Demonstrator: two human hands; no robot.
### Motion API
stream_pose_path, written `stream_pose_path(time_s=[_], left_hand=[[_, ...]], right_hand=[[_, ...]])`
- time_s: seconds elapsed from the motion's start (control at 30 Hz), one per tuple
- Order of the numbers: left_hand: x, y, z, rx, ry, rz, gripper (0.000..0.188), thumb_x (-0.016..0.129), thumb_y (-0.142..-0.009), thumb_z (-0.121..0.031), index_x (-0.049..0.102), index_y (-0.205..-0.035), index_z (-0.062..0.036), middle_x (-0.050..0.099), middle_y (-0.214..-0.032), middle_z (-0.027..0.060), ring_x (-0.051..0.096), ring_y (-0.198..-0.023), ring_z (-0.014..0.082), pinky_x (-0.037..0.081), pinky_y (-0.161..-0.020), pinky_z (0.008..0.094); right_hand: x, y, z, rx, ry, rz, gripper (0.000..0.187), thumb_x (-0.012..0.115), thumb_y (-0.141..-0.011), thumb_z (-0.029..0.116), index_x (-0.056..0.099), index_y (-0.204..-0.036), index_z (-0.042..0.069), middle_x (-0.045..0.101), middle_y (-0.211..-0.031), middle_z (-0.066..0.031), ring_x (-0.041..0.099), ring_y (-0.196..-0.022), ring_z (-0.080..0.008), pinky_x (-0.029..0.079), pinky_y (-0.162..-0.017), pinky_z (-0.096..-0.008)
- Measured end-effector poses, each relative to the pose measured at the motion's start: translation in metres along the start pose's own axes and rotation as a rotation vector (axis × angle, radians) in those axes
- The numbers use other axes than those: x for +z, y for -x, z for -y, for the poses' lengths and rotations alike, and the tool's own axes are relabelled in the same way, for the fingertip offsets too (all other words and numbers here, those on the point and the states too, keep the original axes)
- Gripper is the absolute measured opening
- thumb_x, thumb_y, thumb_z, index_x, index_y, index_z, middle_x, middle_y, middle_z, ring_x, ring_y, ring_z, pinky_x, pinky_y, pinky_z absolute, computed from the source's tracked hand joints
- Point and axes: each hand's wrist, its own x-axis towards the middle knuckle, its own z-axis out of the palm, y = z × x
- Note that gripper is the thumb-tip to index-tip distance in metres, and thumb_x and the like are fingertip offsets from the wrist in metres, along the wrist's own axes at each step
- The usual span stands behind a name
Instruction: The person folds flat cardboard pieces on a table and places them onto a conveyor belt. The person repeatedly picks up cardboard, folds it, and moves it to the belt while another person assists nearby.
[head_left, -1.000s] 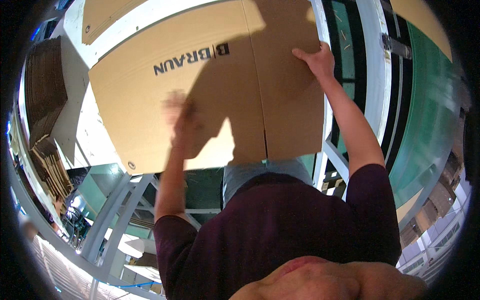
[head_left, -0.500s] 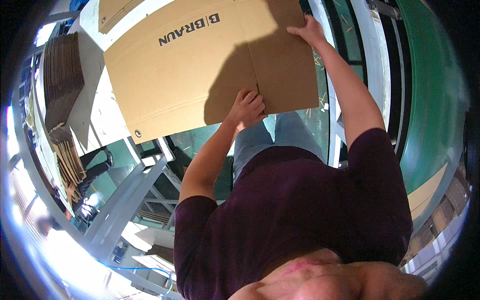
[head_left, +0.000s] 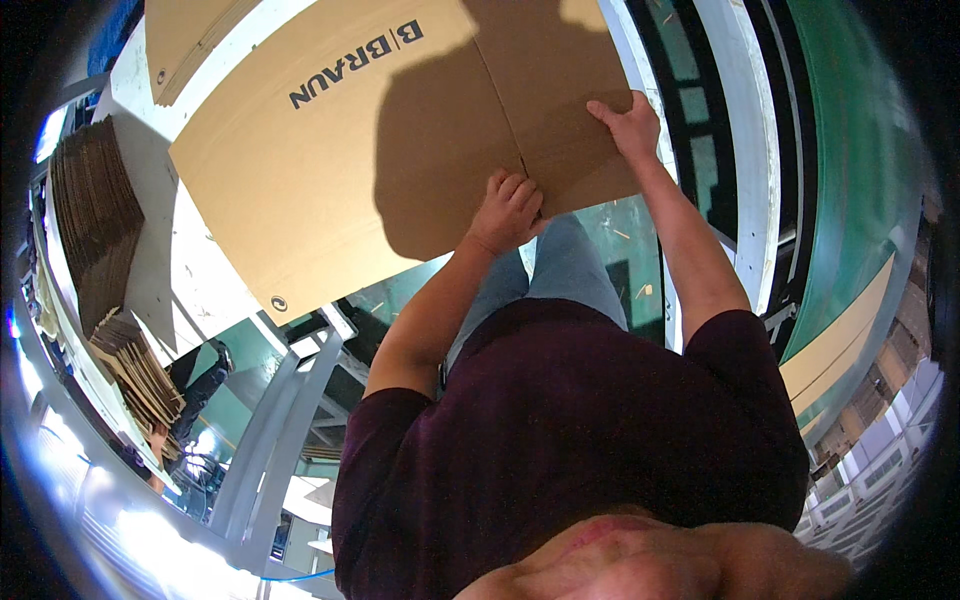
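A large flat sheet of brown cardboard (head_left: 300,190), a box blank with dark print and a crease line, lies before me and juts past the white table's near edge. My left hand (head_left: 508,212) is closed on its near edge, fingers curled beside a slot at the end of the crease. At the sheet's right edge, close to the near corner, my right hand (head_left: 630,128) grips with the thumb on top; its other fingers are partly hidden. My head's shadow falls across the right part of the sheet.
The white table (head_left: 205,280) carries another cardboard sheet (head_left: 190,40) at the far left and a stack of folded cardboard (head_left: 95,210) at its left side. A green conveyor belt (head_left: 850,180) runs along the right beyond a white rail (head_left: 745,150). Grey metal beams (head_left: 270,430) stand lower left.
My right hand is nearer to the sheet's near right corner than before. The view has shifted, and the sheet and table appear farther left. My left hand keeps its hold by the slot.
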Motion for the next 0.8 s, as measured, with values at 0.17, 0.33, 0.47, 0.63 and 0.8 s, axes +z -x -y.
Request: stream_pose_path(time_s=[0.17, 0.33, 0.47, 0.63, 0.8], left_hand=[[-0.01, -0.005, 0.0, 0.024, 0.013, 0.01, 0.046, 0.073, -0.062, -0.03, 0.058, -0.095, -0.0015, 0.053, -0.101, 0.0121, 0.047, -0.102, 0.0298, 0.037, -0.09, 0.0466], [-0.015, 0.001, -0.006, 0.029, -0.009, -0.007, 0.047, 0.072, -0.063, -0.027, 0.057, -0.097, 0.0006, 0.052, -0.103, 0.0136, 0.047, -0.104, 0.031, 0.038, -0.09, 0.0467], [-0.02, 0.002, -0.016, 0.0, -0.058, 0.056, 0.047, 0.071, -0.065, -0.022, 0.056, -0.101, 0.0033, 0.051, -0.108, 0.0152, 0.046, -0.107, 0.0322, 0.038, -0.092, 0.0448], [-0.025, -0.008, -0.027, -0.045, -0.063, 0.05, 0.054, 0.071, -0.064, -0.021, 0.053, -0.109, 0.0041, 0.05, -0.111, 0.0174, 0.045, -0.109, 0.0339, 0.038, -0.093, 0.044], [-0.026, -0.006, -0.037, -0.117, -0.064, 0.112, 0.062, 0.072, -0.063, -0.017, 0.049, -0.115, 0.0065, 0.048, -0.118, 0.02, 0.043, -0.113, 0.0363, 0.037, -0.096, 0.0429]], right_hand=[[0.012, -0.005, -0.016, -0.013, 0.07, -0.089, 0.073, 0.076, -0.058, 0.055, 0.057, -0.106, 0.002, 0.063, -0.101, -0.0179, 0.061, -0.094, -0.034, 0.047, -0.082, -0.0413], [0.017, -0.011, -0.019, -0.072, 0.117, -0.086, 0.078, 0.075, -0.059, 0.055, 0.055, -0.11, -0.001, 0.06, -0.105, -0.0213, 0.058, -0.1, -0.0351, 0.045, -0.084, -0.043], [0.007, 0.01, -0.013, -0.191, 0.275, -0.168, 0.074, 0.074, -0.062, 0.05, 0.054, -0.112, 0.0, 0.061, -0.102, -0.0203, 0.058, -0.098, -0.0349, 0.046, -0.084, -0.0432], [0.002, 0.031, -0.045, -0.071, -0.012, -0.044, 0.067, 0.075, -0.064, 0.043, 0.054, -0.112, 0.0, 0.06, -0.104, -0.0195, 0.057, -0.1, -0.0335, 0.046, -0.084, -0.0416], [0.002, 0.04, -0.059, -0.1, -0.01, 0.004, 0.069, 0.073, -0.067, 0.043, 0.048, -0.117, 0.002, 0.059, -0.109, -0.0208, 0.056, -0.1, -0.0367, 0.045, -0.085, -0.0431]])
